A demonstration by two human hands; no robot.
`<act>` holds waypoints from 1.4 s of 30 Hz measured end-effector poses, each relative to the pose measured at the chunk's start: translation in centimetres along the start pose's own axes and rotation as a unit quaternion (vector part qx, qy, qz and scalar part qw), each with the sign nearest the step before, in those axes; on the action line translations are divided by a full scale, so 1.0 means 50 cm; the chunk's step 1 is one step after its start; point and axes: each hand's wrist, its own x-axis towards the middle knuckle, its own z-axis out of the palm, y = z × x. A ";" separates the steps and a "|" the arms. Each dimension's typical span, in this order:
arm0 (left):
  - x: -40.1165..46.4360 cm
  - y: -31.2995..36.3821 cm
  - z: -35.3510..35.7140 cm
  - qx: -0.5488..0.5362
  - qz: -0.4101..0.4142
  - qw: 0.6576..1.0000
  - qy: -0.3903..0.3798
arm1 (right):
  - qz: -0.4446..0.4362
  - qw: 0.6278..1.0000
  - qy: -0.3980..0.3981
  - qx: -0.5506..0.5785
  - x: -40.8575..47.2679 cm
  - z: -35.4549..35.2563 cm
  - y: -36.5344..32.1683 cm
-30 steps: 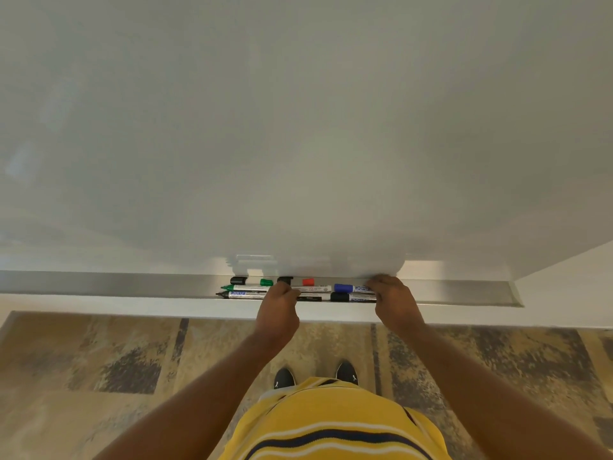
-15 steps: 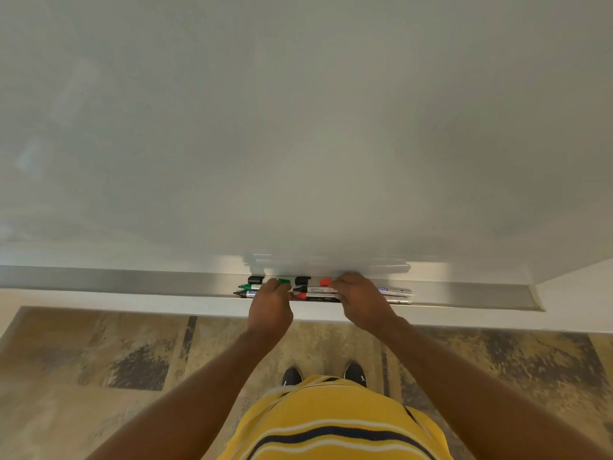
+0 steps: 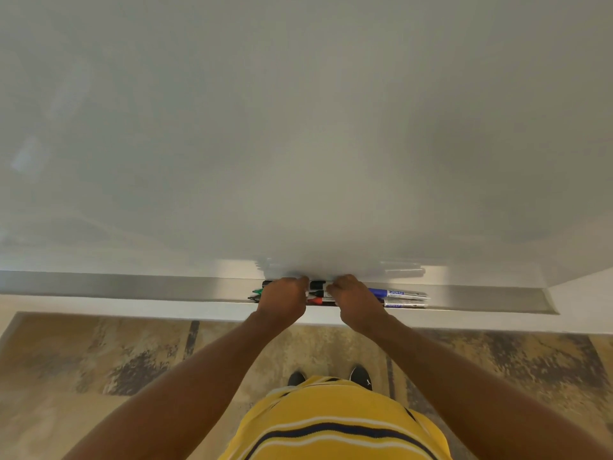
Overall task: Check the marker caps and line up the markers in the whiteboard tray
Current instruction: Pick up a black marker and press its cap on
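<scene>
Both hands rest on the markers [image 3: 318,295] in the whiteboard tray [image 3: 166,287]. Left hand [image 3: 282,298], at 11 o'clock from the yellow striped shirt [image 3: 331,423], curls fingers-down over the green and black marker ends; grip cannot be confirmed. Right hand [image 3: 356,303], at 12 o'clock, covers the marker middles likewise. Blue-capped markers [image 3: 398,295] extend toward 3 o'clock. Beyond the tray stands the whiteboard [image 3: 298,127].

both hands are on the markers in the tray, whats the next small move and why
Probably nudge the blue-capped markers leftward with the right hand: they jut out right of the bunch under the left hand, so the ends in the tray are not yet level.
</scene>
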 end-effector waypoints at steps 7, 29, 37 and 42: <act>0.013 -0.008 0.010 0.017 0.022 1.000 -0.008 | 0.029 0.999 0.027 0.018 -0.003 -0.002 -0.018; 0.040 0.029 0.009 0.026 0.061 0.998 -0.016 | 0.107 0.969 0.195 0.106 -0.120 -0.088 0.047; -0.033 0.060 -0.064 -0.267 -0.014 0.963 0.045 | 0.048 0.960 0.187 0.203 -0.118 -0.145 0.042; -0.060 0.074 -0.104 -0.453 -0.073 0.887 0.054 | 0.020 0.940 0.228 0.254 -0.108 -0.173 0.040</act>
